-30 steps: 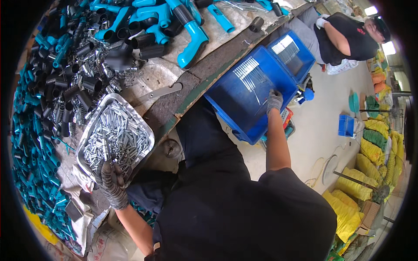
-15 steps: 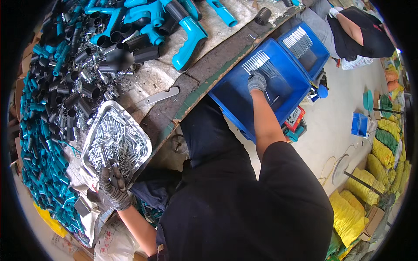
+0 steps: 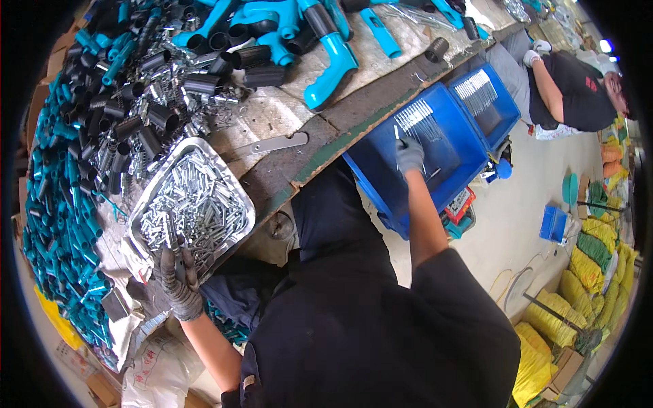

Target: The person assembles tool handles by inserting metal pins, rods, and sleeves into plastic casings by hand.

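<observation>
The gloved left hand [image 3: 180, 285] holds a metal pin [image 3: 169, 230] at the near edge of a metal tray [image 3: 232, 181] heaped with similar pins [image 3: 197, 197]. The gloved right hand [image 3: 409, 156] holds a pale rod [image 3: 396, 132] inside a blue bin [image 3: 457, 158], just beside a row of rods [image 3: 415, 117]. Teal parts [image 3: 54, 231] cover the table's left side.

Red characters [image 3: 145, 367] run across the white sack [image 3: 169, 364] at the lower left. Pale print on the red package [image 3: 460, 203] beside the blue bin [image 3: 457, 162] and a small red mark [image 3: 590, 83] on the co-worker's black shirt [image 3: 577, 102] are too small to read.
</observation>
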`<state>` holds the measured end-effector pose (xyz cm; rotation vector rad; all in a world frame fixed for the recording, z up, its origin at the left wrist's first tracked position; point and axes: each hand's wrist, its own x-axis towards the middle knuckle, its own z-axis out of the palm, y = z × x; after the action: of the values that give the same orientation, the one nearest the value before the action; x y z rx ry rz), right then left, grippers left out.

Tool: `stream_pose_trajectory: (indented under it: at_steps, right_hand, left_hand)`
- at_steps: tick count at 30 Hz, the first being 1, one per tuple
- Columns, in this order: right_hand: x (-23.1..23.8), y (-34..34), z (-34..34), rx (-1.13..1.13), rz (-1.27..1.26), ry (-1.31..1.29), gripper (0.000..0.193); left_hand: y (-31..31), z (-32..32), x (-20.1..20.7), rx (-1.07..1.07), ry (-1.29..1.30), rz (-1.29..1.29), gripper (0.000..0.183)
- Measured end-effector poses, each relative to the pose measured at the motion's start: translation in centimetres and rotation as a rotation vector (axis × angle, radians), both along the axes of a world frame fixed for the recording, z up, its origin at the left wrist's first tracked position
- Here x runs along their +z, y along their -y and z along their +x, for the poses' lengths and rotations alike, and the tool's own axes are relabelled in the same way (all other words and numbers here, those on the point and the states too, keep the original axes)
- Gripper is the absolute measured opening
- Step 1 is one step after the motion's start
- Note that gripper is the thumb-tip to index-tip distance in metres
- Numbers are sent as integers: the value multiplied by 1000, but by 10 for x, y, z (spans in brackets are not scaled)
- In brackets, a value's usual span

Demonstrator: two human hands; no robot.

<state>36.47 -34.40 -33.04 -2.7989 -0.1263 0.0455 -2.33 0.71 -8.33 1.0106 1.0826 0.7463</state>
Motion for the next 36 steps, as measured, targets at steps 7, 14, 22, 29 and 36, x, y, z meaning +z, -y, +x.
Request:
stream_pose_trajectory:
  at_steps: [7, 14, 22, 29, 36]
  right_hand:
    - [212, -90, -130, 184, 1448, -781, 35]
    - [263, -181, -195, 566, 1325, -1028, 36]
    - [283, -226, -222, 564, 1221, -1348, 33]
    - [293, -240, -225, 626, 1058, -1282, 37]
    - [296, -246, -228, 647, 1123, -1018, 38]
  left_hand:
    - [47, 30, 61, -518, -188, -62, 39]
    - [57, 53, 56, -628, -111, 197, 26]
    - [37, -12, 68, -506, -151, 266, 19]
    - [34, -27, 64, -338, -289, 565, 21]
    - [22, -32, 59, -347, -241, 531, 30]
